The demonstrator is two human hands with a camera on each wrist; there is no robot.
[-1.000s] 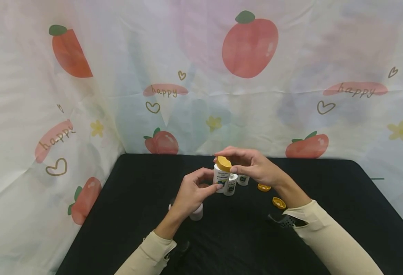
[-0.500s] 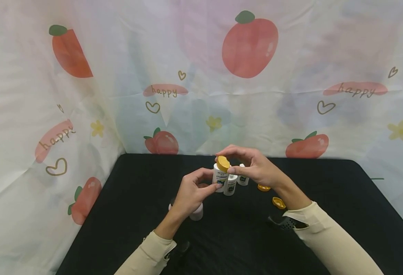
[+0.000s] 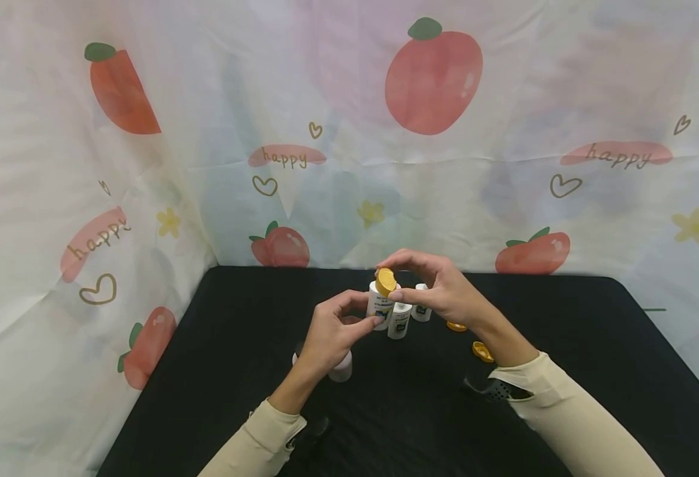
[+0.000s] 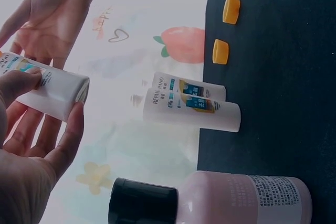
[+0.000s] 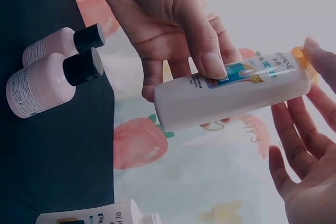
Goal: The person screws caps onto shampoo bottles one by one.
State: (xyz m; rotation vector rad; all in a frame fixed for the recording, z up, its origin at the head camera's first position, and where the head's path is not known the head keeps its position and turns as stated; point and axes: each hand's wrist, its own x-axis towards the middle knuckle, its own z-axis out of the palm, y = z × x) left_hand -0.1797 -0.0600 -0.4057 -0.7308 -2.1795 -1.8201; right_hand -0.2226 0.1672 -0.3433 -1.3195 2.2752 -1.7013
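Note:
My left hand (image 3: 332, 331) holds a white shampoo bottle (image 5: 236, 94) above the table, thumb pressed on its printed front and fingers behind. At the bottle's top, my right hand (image 3: 444, 288) pinches its yellow cap (image 3: 386, 282) between thumb and fingers. In the head view the cap leans at an angle over the bottle's shoulder; the neck under it is hidden. Just right of the held bottle stand two similar white bottles without caps, a nearer one (image 4: 194, 111) and one behind it (image 3: 423, 313). Their bare necks show in the left wrist view.
Two loose yellow caps, one nearer (image 3: 483, 352) and one farther (image 3: 457, 326), lie on the black tabletop (image 3: 421, 424) below my right forearm. Two pink bottles with black caps, one larger in view (image 5: 42, 85) and its neighbour (image 5: 50, 48), stand by my left wrist. A printed curtain (image 3: 349, 199) hangs behind.
The yellow cap has turned and tilted in my right hand, which has shifted slightly left and up. My left hand and the bottle have edged slightly left.

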